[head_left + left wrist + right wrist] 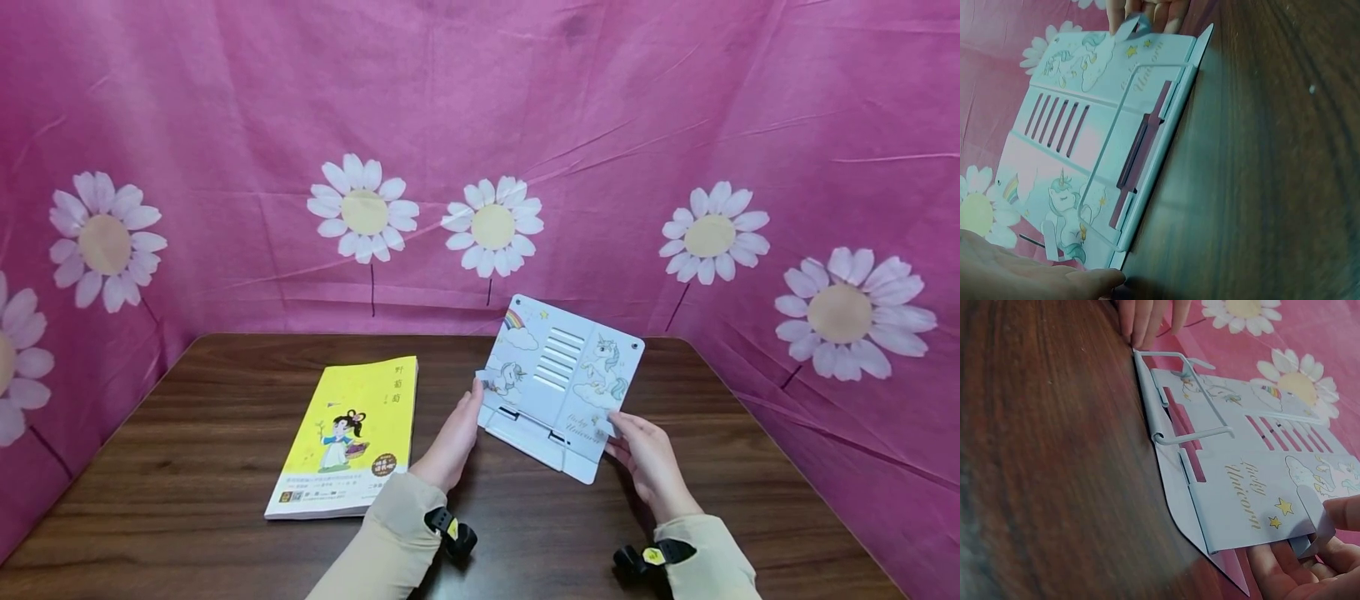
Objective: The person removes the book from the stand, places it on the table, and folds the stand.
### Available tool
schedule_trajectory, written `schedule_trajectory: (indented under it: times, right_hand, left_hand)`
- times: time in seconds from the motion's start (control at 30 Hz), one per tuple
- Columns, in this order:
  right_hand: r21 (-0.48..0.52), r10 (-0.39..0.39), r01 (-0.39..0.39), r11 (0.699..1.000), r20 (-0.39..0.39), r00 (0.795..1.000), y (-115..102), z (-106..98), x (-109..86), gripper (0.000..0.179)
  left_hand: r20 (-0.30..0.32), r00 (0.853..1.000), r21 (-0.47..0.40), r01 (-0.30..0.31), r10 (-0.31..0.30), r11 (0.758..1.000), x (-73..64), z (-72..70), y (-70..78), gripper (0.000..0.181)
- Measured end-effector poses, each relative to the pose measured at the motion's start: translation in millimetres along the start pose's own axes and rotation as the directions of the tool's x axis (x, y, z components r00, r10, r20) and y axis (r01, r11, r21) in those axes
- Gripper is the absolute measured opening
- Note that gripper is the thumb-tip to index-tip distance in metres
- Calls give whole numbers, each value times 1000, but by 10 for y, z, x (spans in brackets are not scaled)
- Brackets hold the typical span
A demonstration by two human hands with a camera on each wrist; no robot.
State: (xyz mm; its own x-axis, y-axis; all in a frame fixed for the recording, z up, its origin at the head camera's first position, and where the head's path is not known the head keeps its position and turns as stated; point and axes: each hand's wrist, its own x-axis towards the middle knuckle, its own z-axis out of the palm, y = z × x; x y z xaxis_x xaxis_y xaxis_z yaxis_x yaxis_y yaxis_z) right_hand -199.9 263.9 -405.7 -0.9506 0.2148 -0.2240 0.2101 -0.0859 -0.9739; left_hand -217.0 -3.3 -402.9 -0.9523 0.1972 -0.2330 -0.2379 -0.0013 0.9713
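A white metal book stand (542, 367) with unicorn, rainbow and star prints leans back at a tilt, its lower edge close over the table. My left hand (455, 442) lies along its left edge with straight fingers; the fingertips (1141, 337) reach the lower corner in the right wrist view. At the right edge my right hand (651, 462) grips the stand by the page clip (1316, 515), thumb in front and fingers curled behind. Across the lower front runs a wire bar (1110, 134), above a folded lip and slots.
On the brown wooden table (187, 433), left of the stand, lies a yellow book (360, 400) with a drawn figure on its cover. A pink cloth (585, 100) with white daisies hangs behind and around the table.
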Motion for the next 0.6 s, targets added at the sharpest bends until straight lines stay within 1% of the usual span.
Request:
schedule_trajectory:
  times: [0.13, 0.27, 0.37, 0.6]
  right_hand:
    - [11, -7, 7, 1000, 4, 1000, 12, 15, -37, 23]
    - [9, -14, 14, 1000, 2, 1000, 28, 33, -71, 29]
    - [6, -17, 17, 1000, 2, 1000, 36, 46, -83, 30]
    - [-15, -13, 13, 1000, 10, 1000, 45, 52, -101, 38]
  left_hand:
    - [-16, 1000, 12, 0, 0, 1000, 52, -26, 15, 94]
    - [-27, 1000, 21, -10, 10, 1000, 91, -49, 22, 92]
    - [-32, 999, 20, -19, 20, 1000, 102, -54, 31, 91]
    - [-47, 999, 16, -14, 15, 1000, 113, -66, 43, 94]
